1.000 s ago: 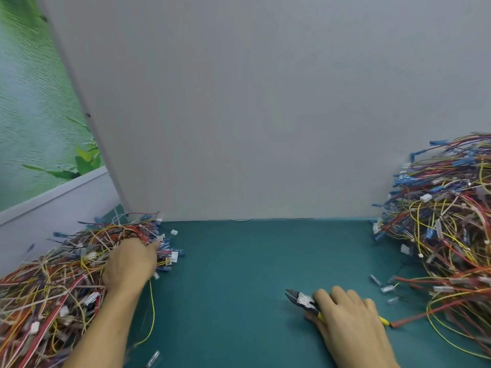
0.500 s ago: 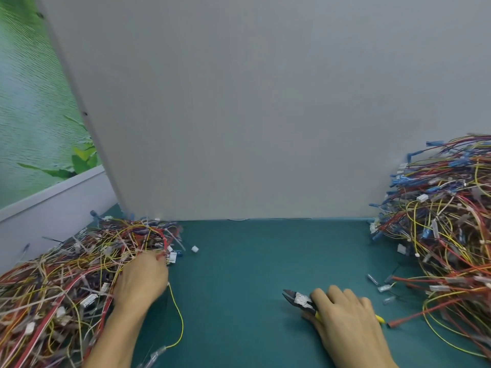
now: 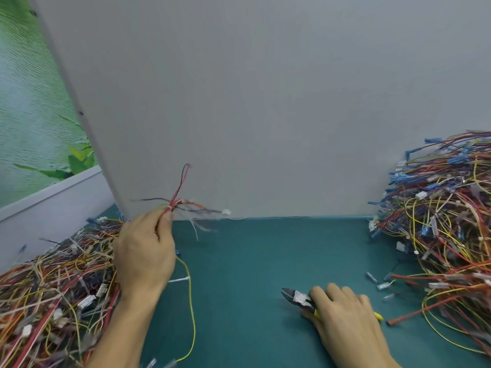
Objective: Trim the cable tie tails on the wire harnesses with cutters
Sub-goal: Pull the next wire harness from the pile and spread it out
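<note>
A pale grey upright partition board (image 3: 265,102) fills the back; a teal table mat (image 3: 252,261) lies in front of it. A tall heap of red, yellow and blue wire harnesses (image 3: 446,221) rises at the right edge; a flatter heap of red, yellow and white wire harnesses (image 3: 53,288) spreads at the left. The left hand (image 3: 144,256) is raised beside the left heap, thumb and fingers pinching a small red-and-black wire harness (image 3: 180,200) at its bundled middle, its loop upright against the board and clear of the mat; a thin yellow wire (image 3: 192,314) trails below that hand. The right hand (image 3: 345,314) rests on the mat near the front, fingers curled round yellow-handled black side cutters (image 3: 299,298), tips pointing left; the white patch on the cutters is too blurred to read.
</note>
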Motion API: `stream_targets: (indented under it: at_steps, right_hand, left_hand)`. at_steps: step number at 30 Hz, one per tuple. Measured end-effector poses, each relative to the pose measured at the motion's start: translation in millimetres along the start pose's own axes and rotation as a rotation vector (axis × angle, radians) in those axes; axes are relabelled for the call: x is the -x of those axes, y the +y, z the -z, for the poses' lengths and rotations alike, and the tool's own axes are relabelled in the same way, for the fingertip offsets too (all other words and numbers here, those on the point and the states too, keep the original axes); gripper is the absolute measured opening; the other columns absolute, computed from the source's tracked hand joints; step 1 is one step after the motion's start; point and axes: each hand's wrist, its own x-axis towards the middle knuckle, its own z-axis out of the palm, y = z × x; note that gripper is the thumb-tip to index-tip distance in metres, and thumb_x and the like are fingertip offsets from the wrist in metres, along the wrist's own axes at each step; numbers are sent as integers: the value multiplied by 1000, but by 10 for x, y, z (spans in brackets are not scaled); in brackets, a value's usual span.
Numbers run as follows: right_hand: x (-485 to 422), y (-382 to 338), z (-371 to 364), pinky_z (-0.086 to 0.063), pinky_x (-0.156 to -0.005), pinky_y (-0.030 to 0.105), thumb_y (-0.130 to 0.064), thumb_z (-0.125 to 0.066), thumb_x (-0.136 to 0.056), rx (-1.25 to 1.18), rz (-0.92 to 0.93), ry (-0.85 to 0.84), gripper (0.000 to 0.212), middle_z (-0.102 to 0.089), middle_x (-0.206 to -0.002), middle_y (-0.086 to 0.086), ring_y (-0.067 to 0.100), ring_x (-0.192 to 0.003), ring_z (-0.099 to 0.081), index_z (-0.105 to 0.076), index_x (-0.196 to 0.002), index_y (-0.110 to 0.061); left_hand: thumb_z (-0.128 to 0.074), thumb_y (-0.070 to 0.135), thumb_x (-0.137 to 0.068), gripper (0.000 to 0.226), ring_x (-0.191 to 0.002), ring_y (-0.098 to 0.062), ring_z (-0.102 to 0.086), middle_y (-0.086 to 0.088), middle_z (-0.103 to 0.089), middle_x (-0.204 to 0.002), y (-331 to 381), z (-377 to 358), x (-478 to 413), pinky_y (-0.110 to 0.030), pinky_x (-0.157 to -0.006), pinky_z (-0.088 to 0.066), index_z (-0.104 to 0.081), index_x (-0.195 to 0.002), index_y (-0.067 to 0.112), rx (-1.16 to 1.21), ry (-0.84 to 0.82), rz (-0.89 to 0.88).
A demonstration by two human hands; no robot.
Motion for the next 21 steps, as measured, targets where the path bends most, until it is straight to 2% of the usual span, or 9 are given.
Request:
stream_targets:
  at_steps: [1,3,5,9,13,15,17,19,21]
  right_hand:
    - [2,-4,6,-34,-46,31,-36,-98,-39,3,2,-8,46,-46,-53,1,28,-43,-48,-60,-57,-17]
    - [8,-3,16,-32,-46,31,-36,-97,-40,8,-1,-27,46,-46,-53,1,27,-42,-47,-59,-57,-17]
    - [8,-4,41,-32,-46,31,-36,-97,-40,-2,-19,-58,46,-45,-53,0,27,-42,-47,-59,-57,-18]
    - [-3,-6,101,-32,-47,30,-37,-96,-42,-31,-23,-125,45,-46,-53,-2,25,-43,-48,-58,-58,-19]
    - [6,-28,168,-34,-48,31,-38,-95,-47,-64,-49,-180,43,-47,-55,-4,24,-46,-50,-59,-60,-21]
    - [-7,-54,229,-36,-60,35,-45,-80,-71,-41,-68,-190,30,-53,-72,-5,23,-67,-57,-60,-79,-25]
    - [-42,-58,261,-32,-73,34,-51,-46,-94,-107,-139,-241,19,-50,-93,-9,19,-96,-53,-48,-99,-32]
    - [-81,-38,293,-32,-72,33,-52,-36,-97,-217,-238,-264,22,-46,-90,-10,18,-99,-51,-39,-91,-30]
    - [-152,-49,358,-37,-67,34,-52,-43,-95,-365,-350,-283,32,-50,-79,-8,23,-87,-51,-38,-80,-24]
  left_hand:
    - [-49,29,-97,26,-79,-33,-63,-8,-72,-85,42,-34,23,-42,-69,-50,-73,-96,18,-3,-103,24]
    - [-51,30,-96,24,-84,-33,-64,-7,-72,-85,107,-174,189,-40,-72,-49,-71,-92,18,-70,-457,92]
    - [-50,33,-96,25,-86,-31,-63,-4,-71,-80,205,-293,385,-37,-72,-48,-69,-86,19,-93,-632,84]
    - [-46,37,-96,30,-85,-29,-61,-3,-68,-78,467,-398,587,-35,-63,-38,-60,-77,18,-53,-567,22]
    - [-35,39,-100,35,-92,-31,-59,-4,-68,-88,588,-429,739,-37,-69,-41,-49,-75,19,-88,-735,19]
    - [-31,33,-101,29,-94,-31,-58,-7,-65,-94,625,-442,790,-39,-75,-44,-44,-79,20,-97,-814,0]
    - [-29,26,-101,22,-96,-31,-56,-7,-60,-98,665,-455,829,-39,-76,-41,-41,-83,19,-93,-855,-35]
    - [-31,25,-100,17,-99,-31,-53,-9,-55,-103,730,-452,860,-36,-75,-35,-39,-86,18,-107,-894,-80]
    - [-33,30,-99,21,-106,-30,-50,-10,-51,-110,778,-444,877,-35,-81,-37,-47,-97,15,-179,-939,-99]
